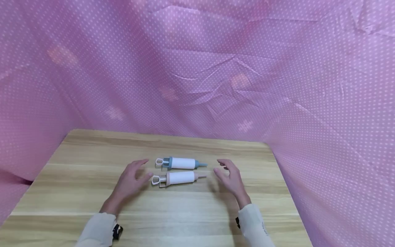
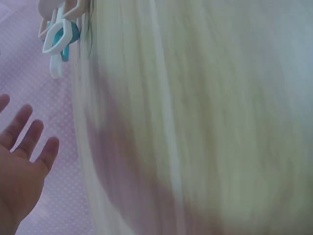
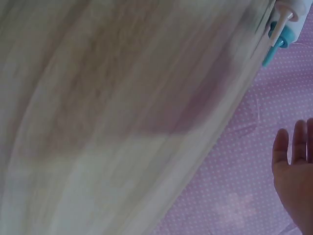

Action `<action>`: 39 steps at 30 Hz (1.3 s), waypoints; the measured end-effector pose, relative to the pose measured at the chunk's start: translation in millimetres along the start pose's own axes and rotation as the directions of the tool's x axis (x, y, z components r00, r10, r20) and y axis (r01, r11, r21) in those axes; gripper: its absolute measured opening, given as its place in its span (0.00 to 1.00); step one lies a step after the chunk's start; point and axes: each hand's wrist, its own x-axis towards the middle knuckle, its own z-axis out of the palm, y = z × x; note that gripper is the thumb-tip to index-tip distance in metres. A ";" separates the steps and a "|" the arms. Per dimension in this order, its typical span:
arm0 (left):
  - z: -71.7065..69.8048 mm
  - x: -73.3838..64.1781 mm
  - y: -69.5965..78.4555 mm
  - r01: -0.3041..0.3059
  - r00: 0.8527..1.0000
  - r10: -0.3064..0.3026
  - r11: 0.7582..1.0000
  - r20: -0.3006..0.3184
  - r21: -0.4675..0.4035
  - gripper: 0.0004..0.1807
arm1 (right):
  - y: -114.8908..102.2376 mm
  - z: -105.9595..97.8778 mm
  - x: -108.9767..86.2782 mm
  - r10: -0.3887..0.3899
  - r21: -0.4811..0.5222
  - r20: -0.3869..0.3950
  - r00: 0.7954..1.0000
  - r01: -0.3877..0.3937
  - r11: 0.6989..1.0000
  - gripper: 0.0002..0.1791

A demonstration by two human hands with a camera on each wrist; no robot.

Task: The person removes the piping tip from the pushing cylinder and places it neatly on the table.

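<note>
Two large syringes lie side by side, their nozzles pointing right. The farther one, the blue-and-white syringe (image 1: 183,163), has a blue collar and nozzle; nearer is the pink-and-white syringe (image 1: 181,177), with pale pink ends. Each carries a white ring handle at its left end. My left hand (image 1: 131,180) hovers just left of the handles, fingers loosely spread and holding nothing. Off the nozzle tips on the other side is my right hand (image 1: 228,176), likewise relaxed and holding nothing. Handle ends of both appear in the left wrist view, with the white ring handle (image 2: 57,36) foremost.
Everything lies on a light wood-grain table (image 1: 172,219). Pink dotted cloth (image 1: 197,68) hangs behind it and along both sides. Each wrist wears a dark band, with the left band (image 1: 117,232) showing at the light sleeve (image 1: 98,229).
</note>
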 end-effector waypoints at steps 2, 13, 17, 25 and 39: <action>4.2 1.6 -1.2 0.009 1.000 -0.008 0.999 0.019 -0.046 0.38 | 1.8 3.4 0.3 0.020 0.023 0.019 1.000 -0.020 1.000 0.20; 32.4 15.9 6.0 -0.015 0.999 0.019 0.993 0.037 -0.116 0.33 | 2.2 28.2 9.4 0.200 0.161 0.188 0.962 -0.231 0.960 0.21; 40.6 17.0 10.9 -0.041 0.999 0.044 0.992 0.025 -0.118 0.34 | 0.1 33.8 8.8 0.266 0.109 0.270 0.926 -0.304 0.947 0.23; 51.6 19.6 14.4 -0.072 0.997 0.073 0.992 0.007 -0.105 0.32 | 2.5 42.6 9.1 0.278 0.064 0.355 0.893 -0.320 0.945 0.22; 68.2 25.4 14.1 -0.062 0.998 0.065 0.992 0.025 -0.108 0.33 | 1.1 56.4 12.1 0.278 0.092 0.427 0.860 -0.347 0.933 0.19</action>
